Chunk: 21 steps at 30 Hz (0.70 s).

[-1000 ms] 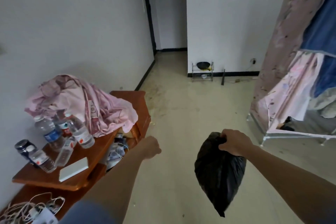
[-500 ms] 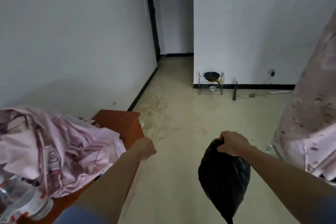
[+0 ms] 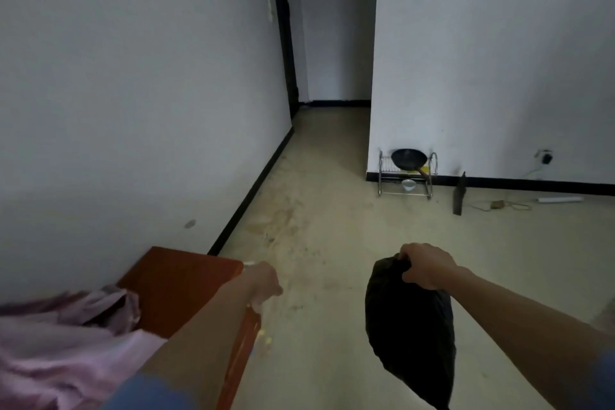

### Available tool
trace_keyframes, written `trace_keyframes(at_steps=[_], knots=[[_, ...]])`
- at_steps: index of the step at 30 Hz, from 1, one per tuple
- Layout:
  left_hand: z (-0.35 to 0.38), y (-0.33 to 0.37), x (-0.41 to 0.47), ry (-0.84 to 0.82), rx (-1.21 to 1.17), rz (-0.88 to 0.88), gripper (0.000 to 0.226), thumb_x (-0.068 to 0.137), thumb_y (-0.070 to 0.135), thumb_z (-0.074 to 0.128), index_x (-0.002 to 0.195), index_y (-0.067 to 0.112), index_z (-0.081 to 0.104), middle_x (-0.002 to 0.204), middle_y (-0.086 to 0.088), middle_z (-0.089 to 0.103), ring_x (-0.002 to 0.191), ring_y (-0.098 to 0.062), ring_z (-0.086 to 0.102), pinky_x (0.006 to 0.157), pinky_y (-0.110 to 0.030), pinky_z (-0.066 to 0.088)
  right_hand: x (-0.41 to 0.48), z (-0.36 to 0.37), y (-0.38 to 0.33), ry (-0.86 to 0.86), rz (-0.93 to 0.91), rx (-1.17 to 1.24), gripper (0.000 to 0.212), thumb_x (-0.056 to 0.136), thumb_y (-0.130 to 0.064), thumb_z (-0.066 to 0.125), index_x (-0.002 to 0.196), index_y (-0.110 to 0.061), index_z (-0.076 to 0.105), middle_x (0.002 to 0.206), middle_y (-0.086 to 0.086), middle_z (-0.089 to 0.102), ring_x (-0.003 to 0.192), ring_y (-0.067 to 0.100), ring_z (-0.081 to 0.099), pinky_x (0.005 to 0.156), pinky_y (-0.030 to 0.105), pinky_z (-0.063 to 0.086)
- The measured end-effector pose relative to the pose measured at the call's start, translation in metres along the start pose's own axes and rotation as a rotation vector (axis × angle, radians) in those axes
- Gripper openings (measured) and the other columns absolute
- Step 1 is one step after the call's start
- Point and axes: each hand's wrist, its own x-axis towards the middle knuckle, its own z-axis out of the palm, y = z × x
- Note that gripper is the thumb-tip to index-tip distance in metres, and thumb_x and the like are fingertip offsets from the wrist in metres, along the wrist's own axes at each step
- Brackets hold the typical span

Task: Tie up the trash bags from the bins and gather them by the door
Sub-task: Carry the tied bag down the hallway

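A full black trash bag hangs in the air at the lower right, gathered at its top. My right hand grips that gathered neck and carries the bag above the floor. My left hand is held out in front at the lower middle, its fingers curled into a loose fist with nothing in it, just past the corner of the wooden table.
A reddish wooden table stands against the left wall with a pink cloth heaped on it. A hallway opening lies ahead. A wire rack with a black pan stands by the right wall, next to a dark board and a cable.
The view has moved forward and lifted toward the hallway; the table with bottles and the fabric wardrobe have slid out of view. Both hands keep their pose, the bag still hanging from my right hand.
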Motion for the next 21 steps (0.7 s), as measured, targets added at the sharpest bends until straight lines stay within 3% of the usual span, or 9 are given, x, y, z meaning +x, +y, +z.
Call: trace_keyframes(at_steps=[2,4,5,10,13,17,21], knots=[[-0.039,0.019,0.048,0.000,-0.015,0.031,0.018,0.092,0.015,0.055,0.078,0.004,0.059,0.077,-0.012,0.059,0.058,-0.019,0.053,0.054,-0.027,0.042,0.054,-0.022,0.002,0.007,0.006,0.011,0.040,0.079,-0.034,0.065,0.118,-0.027,0.057,0.107,-0.003,0.060,0.093,0.018,0.056,0.071,0.029,0.046],[-0.077,0.041,0.097,0.065,-0.022,0.103,0.027,0.091,0.018,0.060,0.103,-0.005,0.066,0.104,-0.019,0.068,0.088,-0.028,0.066,0.073,-0.030,0.050,0.102,-0.046,0.006,0.026,0.021,0.024,0.038,0.080,-0.033,0.065,0.117,-0.027,0.058,0.107,-0.003,0.061,0.093,0.018,0.057,0.076,0.031,0.050],[-0.097,0.058,0.115,0.069,-0.034,0.126,0.030,0.090,0.020,0.061,0.107,-0.004,0.067,0.108,-0.019,0.069,0.093,-0.028,0.067,0.075,-0.029,0.050,0.124,-0.056,0.009,0.031,0.031,0.028,0.038,0.080,-0.032,0.064,0.116,-0.027,0.057,0.108,-0.002,0.061,0.094,0.019,0.058,0.078,0.032,0.051],[-0.156,0.113,0.238,0.069,-0.054,0.179,0.025,0.088,0.026,0.062,0.107,0.009,0.066,0.104,-0.013,0.071,0.076,-0.019,0.061,0.062,-0.022,0.045,0.253,-0.095,0.030,0.073,0.044,0.034,0.034,0.081,-0.032,0.065,0.114,-0.027,0.059,0.108,-0.002,0.061,0.094,0.020,0.058,0.077,0.031,0.050],[-0.185,0.140,0.316,0.047,-0.047,0.157,0.027,0.090,0.027,0.061,0.107,0.007,0.066,0.095,-0.013,0.071,0.072,-0.021,0.062,0.062,-0.026,0.047,0.344,-0.109,0.044,0.060,0.027,0.021,0.032,0.079,-0.034,0.065,0.110,-0.029,0.060,0.105,-0.003,0.061,0.091,0.019,0.056,0.073,0.030,0.048],[-0.222,0.176,0.418,0.020,-0.035,0.114,0.029,0.090,0.024,0.061,0.109,0.003,0.067,0.098,-0.015,0.070,0.074,-0.022,0.063,0.055,-0.022,0.046,0.469,-0.130,0.065,0.025,-0.007,0.024,0.034,0.076,-0.038,0.066,0.108,-0.031,0.060,0.102,-0.005,0.059,0.090,0.016,0.055,0.070,0.028,0.044],[-0.280,0.212,0.506,0.034,-0.106,0.102,0.022,0.090,0.020,0.061,0.099,0.000,0.066,0.107,-0.020,0.068,0.086,-0.027,0.064,0.070,-0.027,0.047,0.590,-0.174,0.074,0.010,-0.039,0.015,0.037,0.071,-0.040,0.067,0.106,-0.031,0.061,0.105,-0.004,0.063,0.088,0.016,0.056,0.070,0.028,0.044]])
